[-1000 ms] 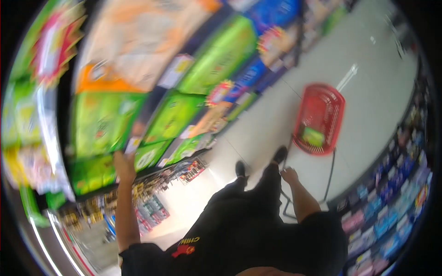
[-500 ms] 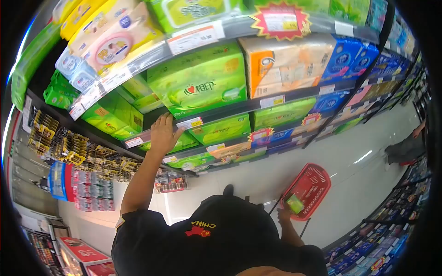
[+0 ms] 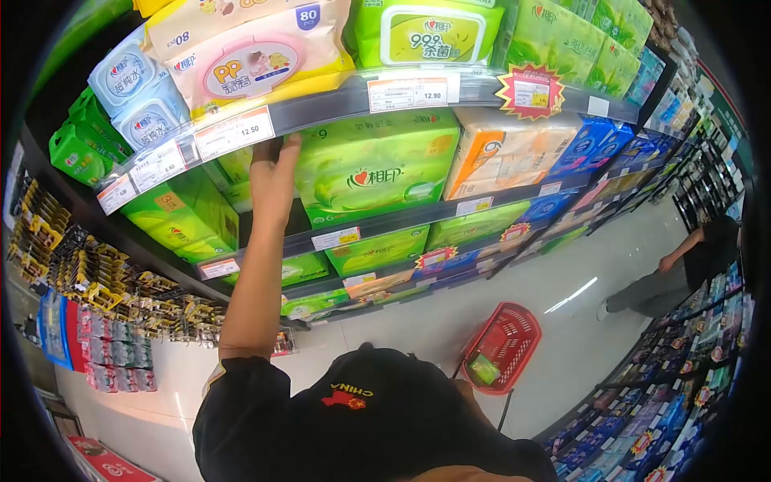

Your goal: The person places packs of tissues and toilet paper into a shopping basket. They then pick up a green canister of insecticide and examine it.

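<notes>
My left hand [image 3: 273, 173] reaches into the shelf under the upper shelf's price strip. Its thumb is apart from the fingers and lies against the left edge of a large green tissue pack [image 3: 377, 173]; the fingertips are hidden in shadow. To the left of the hand, further green tissue packs [image 3: 181, 221] stand on the same shelf. Low at my right side, my right hand [image 3: 467, 392] is mostly hidden by my dark shirt, close to a red shopping basket [image 3: 504, 341]. A small green pack [image 3: 483, 369] lies in that basket.
Wet-wipe packs [image 3: 249, 64] fill the shelf above, over price labels [image 3: 234, 132]. An orange-and-white tissue pack [image 3: 514, 149] stands to the right. Another person [image 3: 683, 265] is in the aisle at right. Hanging goods [image 3: 104, 265] and stacked cans [image 3: 116, 349] are at left.
My left hand has left the lower shelf edge and moved up and inward beside the large green pack. My view has come closer to the shelf. The other person shows more fully.
</notes>
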Tool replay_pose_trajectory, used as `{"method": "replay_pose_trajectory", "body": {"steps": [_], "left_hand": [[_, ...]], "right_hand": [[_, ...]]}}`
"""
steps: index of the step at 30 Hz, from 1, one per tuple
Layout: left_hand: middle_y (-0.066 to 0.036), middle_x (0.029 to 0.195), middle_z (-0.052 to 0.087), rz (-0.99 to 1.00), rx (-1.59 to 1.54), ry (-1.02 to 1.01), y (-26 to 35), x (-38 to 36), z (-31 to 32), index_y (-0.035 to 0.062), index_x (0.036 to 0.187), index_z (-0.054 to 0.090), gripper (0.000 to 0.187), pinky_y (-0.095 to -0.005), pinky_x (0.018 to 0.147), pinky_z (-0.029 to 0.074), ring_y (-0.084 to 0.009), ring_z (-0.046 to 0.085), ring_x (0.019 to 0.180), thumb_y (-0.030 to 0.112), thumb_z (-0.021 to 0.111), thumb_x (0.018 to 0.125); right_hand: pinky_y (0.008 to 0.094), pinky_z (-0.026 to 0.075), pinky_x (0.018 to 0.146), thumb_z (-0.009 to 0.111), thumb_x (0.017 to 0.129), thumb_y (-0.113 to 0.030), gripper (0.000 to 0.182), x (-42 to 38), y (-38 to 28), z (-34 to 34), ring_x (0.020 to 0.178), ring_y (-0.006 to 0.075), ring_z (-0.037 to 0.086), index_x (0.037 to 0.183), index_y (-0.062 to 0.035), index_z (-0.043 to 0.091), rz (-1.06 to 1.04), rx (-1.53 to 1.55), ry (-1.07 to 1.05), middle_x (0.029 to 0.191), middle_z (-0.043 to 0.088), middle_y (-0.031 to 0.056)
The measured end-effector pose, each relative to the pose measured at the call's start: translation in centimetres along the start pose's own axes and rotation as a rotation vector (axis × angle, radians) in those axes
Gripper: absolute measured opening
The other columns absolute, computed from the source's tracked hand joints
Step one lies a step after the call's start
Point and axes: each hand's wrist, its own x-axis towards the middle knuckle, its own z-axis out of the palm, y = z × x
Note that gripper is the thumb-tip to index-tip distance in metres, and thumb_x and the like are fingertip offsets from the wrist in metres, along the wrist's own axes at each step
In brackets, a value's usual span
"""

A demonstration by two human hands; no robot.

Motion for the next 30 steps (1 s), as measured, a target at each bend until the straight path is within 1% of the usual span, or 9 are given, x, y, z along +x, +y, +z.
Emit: {"method": "replay_pose_trajectory", "body": {"steps": [3, 6, 9, 12, 15, 18, 19, 23, 30], "left_hand": [[-0.016, 0.138, 0.053, -0.195, -0.173, 0.143, -0.2, 1.7, 1.2, -0.0030, 0.138, 0.049, 0.060, -0.0351, 0.106, 0.036, -0.0238, 0.049, 0.125, 0.028, 0.069, 0.091], [-0.014, 0.132, 0.058, -0.110, -0.195, 0.194, -1.4, 2.4, 1.7, -0.0011, 0.135, 0.053, 0.053, -0.0341, 0.104, 0.038, -0.0222, 0.053, 0.121, 0.023, 0.070, 0.090], [-0.014, 0.128, 0.062, -0.068, -0.241, 0.120, -2.6, 2.9, 1.3, -0.0001, 0.126, 0.061, 0.042, -0.0316, 0.099, 0.040, -0.0191, 0.056, 0.114, 0.019, 0.069, 0.090], [-0.011, 0.119, 0.065, -0.052, -0.302, 0.085, -2.3, 2.2, 1.1, -0.0001, 0.115, 0.067, 0.026, -0.0282, 0.095, 0.041, -0.0151, 0.057, 0.108, 0.015, 0.065, 0.093], [-0.008, 0.119, 0.063, -0.072, -0.196, 0.107, -1.7, 0.0, 0.6, -0.0020, 0.103, 0.068, 0.019, -0.0266, 0.092, 0.040, -0.0133, 0.055, 0.105, 0.014, 0.061, 0.095], [-0.015, 0.132, 0.056, 0.145, -0.109, 0.156, -1.8, -2.9, 0.6, -0.0070, 0.102, 0.065, 0.022, -0.0316, 0.097, 0.040, -0.0187, 0.052, 0.117, 0.014, 0.060, 0.096], [-0.018, 0.139, 0.049, 0.184, -0.120, 0.141, -0.2, -4.1, 1.0, -0.0075, 0.100, 0.064, 0.023, -0.0349, 0.102, 0.037, -0.0228, 0.047, 0.125, 0.014, 0.057, 0.097], [-0.020, 0.140, 0.048, 0.365, 0.003, 0.214, 0.4, -7.4, 1.5, -0.0046, 0.097, 0.063, 0.020, -0.0407, 0.109, 0.032, -0.0275, 0.045, 0.128, 0.013, 0.053, 0.097], [-0.024, 0.138, 0.045, 0.594, 0.210, 0.147, -0.6, -12.2, 0.7, -0.0007, 0.093, 0.063, 0.018, -0.0477, 0.108, 0.033, -0.0386, 0.043, 0.130, 0.014, 0.052, 0.096]], "right_hand": [[0.0408, 0.050, 0.081, 0.060, 0.085, -0.037, 0.039, -2.0, -2.2, -2.1, 0.090, 0.0322, 0.067, 0.094, -0.0016, 0.072, 0.007, 0.030, 0.008, 0.093, 0.071, 0.0179], [0.0395, 0.051, 0.078, 0.058, 0.086, -0.038, 0.039, -2.4, -1.7, -2.5, 0.088, 0.0299, 0.068, 0.095, -0.0022, 0.071, -0.290, -0.391, -0.002, 0.093, 0.072, 0.0168], [0.0382, 0.051, 0.075, 0.060, 0.085, -0.034, 0.034, -2.2, -0.2, -1.4, 0.082, 0.0265, 0.068, 0.098, -0.0036, 0.070, -0.032, -0.045, 0.001, 0.090, 0.071, 0.0145], [0.0375, 0.052, 0.074, 0.061, 0.084, -0.033, 0.035, -2.5, -0.5, -2.2, 0.078, 0.0239, 0.067, 0.100, -0.0023, 0.068, -0.457, -0.397, 0.011, 0.086, 0.070, 0.0128], [0.0383, 0.052, 0.072, 0.063, 0.084, -0.031, 0.033, -2.9, -5.8, -3.9, 0.081, 0.0242, 0.066, 0.101, -0.0030, 0.067, -0.121, -0.023, -0.007, 0.085, 0.068, 0.0121], [0.0403, 0.052, 0.071, 0.067, 0.086, -0.031, 0.033, -2.9, -13.1, -6.4, 0.083, 0.0282, 0.065, 0.107, -0.0056, 0.066, 0.029, 0.385, 0.059, 0.091, 0.067, 0.0130], [0.0382, 0.051, 0.070, 0.067, 0.089, -0.033, 0.034, -3.1, -17.8, -7.8, 0.081, 0.0247, 0.065, 0.108, -0.0043, 0.065, 0.151, 0.646, 0.073, 0.091, 0.067, 0.0098], [0.0313, 0.049, 0.082, 0.058, 0.096, -0.035, 0.038, -5.2, -33.0, -13.5, 0.099, 0.0188, 0.064, 0.116, -0.0028, 0.062, -0.110, 0.782, 0.058, 0.108, 0.067, 0.0081], [0.0385, 0.047, 0.094, 0.053, 0.098, -0.040, 0.052, -12.6, -49.6, -20.6, 0.119, 0.0263, 0.056, 0.134, -0.0020, 0.048, -0.804, 0.913, -0.042, 0.132, 0.053, 0.0131]]}}
